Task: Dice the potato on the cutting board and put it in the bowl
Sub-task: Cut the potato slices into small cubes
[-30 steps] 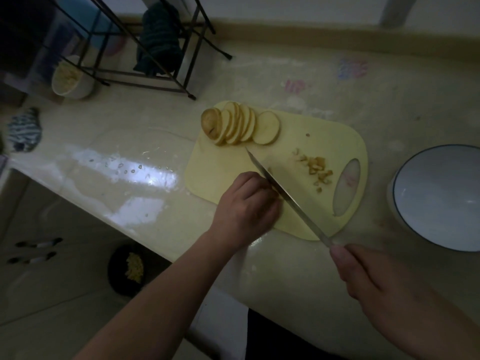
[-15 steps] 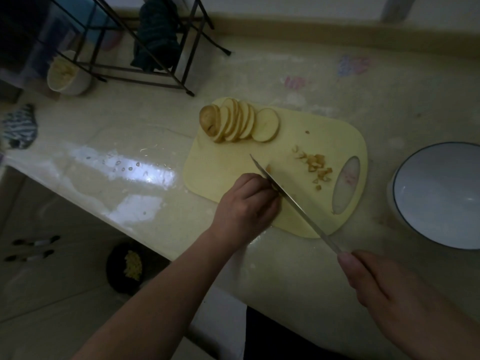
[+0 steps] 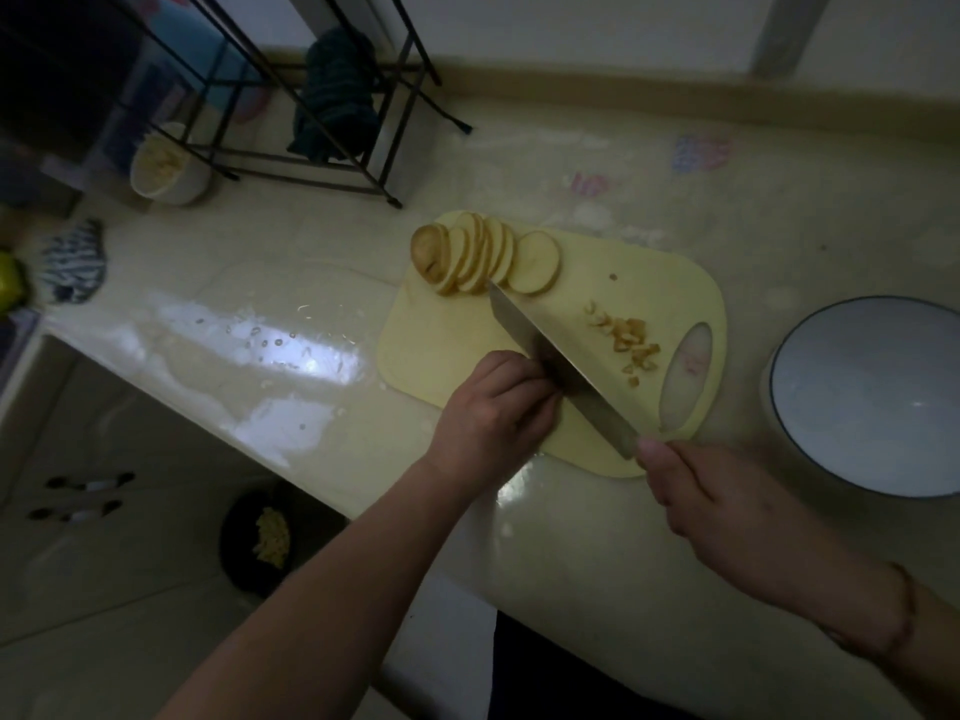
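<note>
From the head view, a pale yellow plastic cutting board point(image 3: 457, 330) with rounded corners and an oval handle hole lies on the glossy bench point(image 3: 597, 553); at its far left corner the potato point(image 3: 483, 259), cut into smooth round slices, leans in a fanned row running left to right, and a small heap of diced bits point(image 3: 631, 345) sits near the hole. The left hand point(image 3: 493, 418) is curled knuckles-up at the near edge, what it holds hidden, beside the long steel knife point(image 3: 550, 363), whose blade slants from near right to far left, tip by the slices, its handle gripped by the right hand point(image 3: 727, 517); the round white bowl point(image 3: 810, 356) with a dark rim stands right of the board
</note>
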`<state>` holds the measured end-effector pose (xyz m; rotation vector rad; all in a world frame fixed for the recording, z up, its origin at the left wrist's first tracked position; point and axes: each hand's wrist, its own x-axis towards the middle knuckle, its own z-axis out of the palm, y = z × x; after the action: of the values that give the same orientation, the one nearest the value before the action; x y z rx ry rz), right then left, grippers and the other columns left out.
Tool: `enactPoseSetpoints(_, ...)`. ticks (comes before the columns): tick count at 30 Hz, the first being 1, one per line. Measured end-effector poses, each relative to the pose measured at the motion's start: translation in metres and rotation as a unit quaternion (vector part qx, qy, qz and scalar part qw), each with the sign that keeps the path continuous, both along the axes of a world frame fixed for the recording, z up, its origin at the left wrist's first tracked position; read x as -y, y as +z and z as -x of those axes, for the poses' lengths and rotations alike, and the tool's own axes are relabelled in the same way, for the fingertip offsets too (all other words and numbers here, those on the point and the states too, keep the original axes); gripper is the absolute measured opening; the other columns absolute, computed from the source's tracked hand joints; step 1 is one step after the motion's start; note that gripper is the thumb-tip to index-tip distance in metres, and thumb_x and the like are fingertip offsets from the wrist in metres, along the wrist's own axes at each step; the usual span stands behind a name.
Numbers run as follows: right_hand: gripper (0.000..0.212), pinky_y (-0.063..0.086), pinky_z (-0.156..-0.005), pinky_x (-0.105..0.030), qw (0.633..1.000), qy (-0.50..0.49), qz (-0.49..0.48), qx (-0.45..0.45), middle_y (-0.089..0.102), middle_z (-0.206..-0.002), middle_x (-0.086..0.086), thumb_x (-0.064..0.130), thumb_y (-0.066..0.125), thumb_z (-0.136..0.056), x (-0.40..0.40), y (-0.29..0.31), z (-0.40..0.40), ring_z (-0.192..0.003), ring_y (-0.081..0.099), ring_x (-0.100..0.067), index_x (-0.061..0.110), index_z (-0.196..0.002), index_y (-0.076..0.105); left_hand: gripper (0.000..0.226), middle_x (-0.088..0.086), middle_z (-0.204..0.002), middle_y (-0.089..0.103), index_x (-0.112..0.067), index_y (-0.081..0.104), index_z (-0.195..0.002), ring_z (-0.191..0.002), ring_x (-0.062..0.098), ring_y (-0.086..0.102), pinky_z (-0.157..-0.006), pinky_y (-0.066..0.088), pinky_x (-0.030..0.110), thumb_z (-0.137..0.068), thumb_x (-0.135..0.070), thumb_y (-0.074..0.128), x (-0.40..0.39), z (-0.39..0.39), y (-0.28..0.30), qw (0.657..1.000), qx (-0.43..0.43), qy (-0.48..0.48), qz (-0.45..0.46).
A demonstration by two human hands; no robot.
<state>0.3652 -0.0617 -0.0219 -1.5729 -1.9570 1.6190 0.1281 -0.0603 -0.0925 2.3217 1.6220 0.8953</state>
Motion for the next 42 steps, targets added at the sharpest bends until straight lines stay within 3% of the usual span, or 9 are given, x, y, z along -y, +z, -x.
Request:
enactPoseSetpoints(4,0.076,0.033,-0.051,-0.028,1.000,-0.004,0.012,-0.009,0.043,-0.051,0.001,0.079,0.019,-0.078,-0.001,-0.001,-0.012,-0.044,0.040,-0.007,0.010,-0.064,0.047,0.013,0.017,-0.091,0.068,0.004,0.073,-0.086,-0.087,0.032,0.064,-0.081,0.052,0.034,-0.091,-0.008,0.070,0.002,-0.001,0.000,1.000,0.006,-0.001,-0.003)
enactPoseSetpoints(10,0.075,0.038,-0.055,-0.032,1.000,0.002,-0.026,0.014,0.048,-0.053,-0.003,0.076,0.017,-0.081,0.006,0.004,-0.008,-0.048,0.045,-0.008,0.010,-0.063,0.048,0.011,0.016,-0.089,0.067,0.004,0.074,-0.084,-0.087,0.032,0.064,-0.080,0.052,0.036,-0.089,-0.006,0.071,0.008,-0.010,0.004,0.999,0.018,0.040,-0.004)
enactPoseSetpoints(14,0.066,0.038,-0.057,-0.032,1.000,0.004,-0.025,0.003,0.048,-0.054,-0.004,0.062,0.026,-0.087,0.011,0.011,-0.007,-0.051,0.048,-0.010,0.005,-0.064,0.049,0.008,0.014,-0.091,0.067,0.001,0.075,-0.085,-0.089,0.030,0.062,-0.082,0.050,0.034,-0.087,-0.006,0.074,0.016,-0.006,0.006,0.998,0.008,0.067,-0.008)
enactPoseSetpoints(19,0.074,0.039,-0.057,-0.026,0.999,0.014,-0.042,0.008,0.053,-0.059,-0.012,0.069,0.021,-0.088,0.015,0.008,-0.005,-0.056,0.051,-0.015,0.005,-0.066,0.050,0.011,0.012,-0.091,0.068,0.000,0.076,-0.087,-0.088,0.027,0.062,-0.077,0.051,0.034,-0.088,-0.009,0.070,0.019,-0.010,0.004,0.996,0.008,0.084,0.008)
enactPoseSetpoints(27,0.059,0.038,-0.060,-0.023,0.998,0.032,-0.057,0.008,0.050,-0.053,-0.003,0.058,0.027,-0.087,0.017,0.005,-0.007,-0.060,0.052,-0.011,0.010,-0.063,0.051,0.015,0.012,-0.090,0.069,-0.001,0.077,-0.088,-0.087,0.025,0.061,-0.076,0.049,0.029,-0.089,-0.011,0.066,0.016,-0.009,0.004,0.997,0.004,0.080,0.000)
enactPoseSetpoints(31,0.066,0.037,-0.053,-0.020,0.998,0.019,-0.057,0.005,0.054,-0.057,0.006,0.070,0.022,-0.088,0.024,0.003,-0.020,-0.056,0.052,-0.012,0.016,-0.058,0.046,0.017,0.012,-0.088,0.069,-0.001,0.077,-0.086,-0.085,0.026,0.060,-0.075,0.049,0.030,-0.089,-0.013,0.065,0.014,-0.009,0.004,0.997,0.004,0.074,-0.008)
enactPoseSetpoints(35,0.065,0.039,-0.059,-0.019,0.997,0.017,-0.066,0.020,0.059,-0.067,0.014,0.074,0.018,-0.081,0.028,0.001,-0.023,-0.064,0.055,-0.009,0.020,-0.059,0.047,0.016,0.011,-0.090,0.069,-0.002,0.078,-0.091,-0.085,0.026,0.062,-0.074,0.049,0.029,-0.087,-0.012,0.066,0.015,-0.011,0.001,0.996,0.007,0.085,-0.009)
enactPoseSetpoints(39,0.058,0.038,-0.059,-0.022,0.996,0.047,-0.065,0.035,0.052,-0.056,-0.003,0.061,0.019,-0.086,0.013,0.003,-0.004,-0.062,0.054,-0.012,0.018,-0.062,0.049,0.015,0.011,-0.091,0.070,-0.003,0.078,-0.092,-0.087,0.023,0.060,-0.074,0.049,0.029,-0.087,-0.011,0.067,0.015,-0.012,0.001,0.996,0.014,0.090,-0.012)
enactPoseSetpoints(42,0.055,0.034,-0.058,-0.024,0.993,0.072,-0.083,0.044,0.048,-0.057,-0.001,0.056,0.021,-0.090,0.000,0.005,0.008,-0.055,0.046,-0.010,0.014,-0.064,0.046,0.015,0.012,-0.094,0.071,-0.002,0.077,-0.093,-0.087,0.026,0.063,-0.076,0.051,0.032,-0.088,-0.010,0.065,0.015,-0.012,0.001,0.997,0.011,0.078,-0.015)
